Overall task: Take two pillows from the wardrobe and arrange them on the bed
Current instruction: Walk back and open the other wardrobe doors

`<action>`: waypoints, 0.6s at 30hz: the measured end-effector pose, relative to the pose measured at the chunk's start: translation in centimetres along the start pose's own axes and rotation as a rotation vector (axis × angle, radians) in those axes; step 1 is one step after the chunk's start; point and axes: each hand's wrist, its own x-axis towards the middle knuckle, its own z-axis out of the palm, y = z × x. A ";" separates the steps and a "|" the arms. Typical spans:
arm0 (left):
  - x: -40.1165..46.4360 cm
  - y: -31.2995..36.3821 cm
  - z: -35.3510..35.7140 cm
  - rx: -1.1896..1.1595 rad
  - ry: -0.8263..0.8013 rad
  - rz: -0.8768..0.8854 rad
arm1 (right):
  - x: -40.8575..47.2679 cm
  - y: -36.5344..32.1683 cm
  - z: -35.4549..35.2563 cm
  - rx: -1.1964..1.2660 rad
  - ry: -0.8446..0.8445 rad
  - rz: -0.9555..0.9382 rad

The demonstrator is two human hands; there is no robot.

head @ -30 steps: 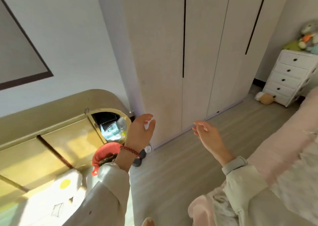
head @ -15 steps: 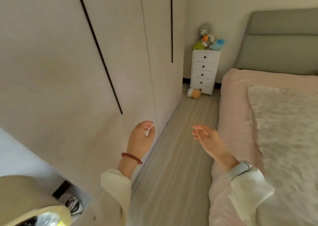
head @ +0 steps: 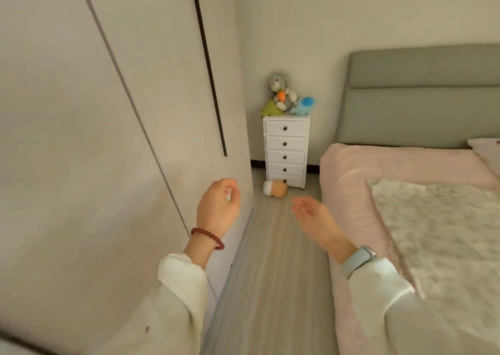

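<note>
Wardrobe (head: 121, 138) doors closed; no pillow taken. Left hand (head: 217, 208) and right hand (head: 315, 216) apart, loosely curled, empty. Advise opening the nearest door by its dark groove.

Wardrobe (head: 108, 138) matt, smooth; floor (head: 276, 273) wood-look, perhaps laminate.

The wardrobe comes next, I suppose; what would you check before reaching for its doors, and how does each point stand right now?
1. Left hand free: ok, fingers loosely curled, holding nothing.
2. Right hand free: ok, empty.
3. Wardrobe within reach: ok, directly beside the left hand.
4. Doors open: not ok, all panels in view are closed.
5. Pillows inside: cannot tell, interior hidden.
6. Bed has room at the headboard: ok, pink sheet bare there, though the right part is out of view.
</note>
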 end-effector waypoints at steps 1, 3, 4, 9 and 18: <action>2.9 0.4 0.2 0.016 0.027 0.015 | 2.8 -1.0 -0.1 -0.003 -0.003 -0.019; 8.9 1.0 0.4 0.038 0.096 0.059 | 8.4 -3.2 -0.3 0.015 0.005 -0.062; 12.1 1.3 0.4 0.048 0.138 0.085 | 11.3 -4.3 -0.4 0.028 0.017 -0.086; 27.5 1.5 0.5 0.097 0.373 0.218 | 26.0 -9.7 -0.3 0.019 0.090 -0.299; 52.3 2.6 1.0 0.447 0.719 0.299 | 52.2 -22.9 1.5 0.009 0.148 -0.660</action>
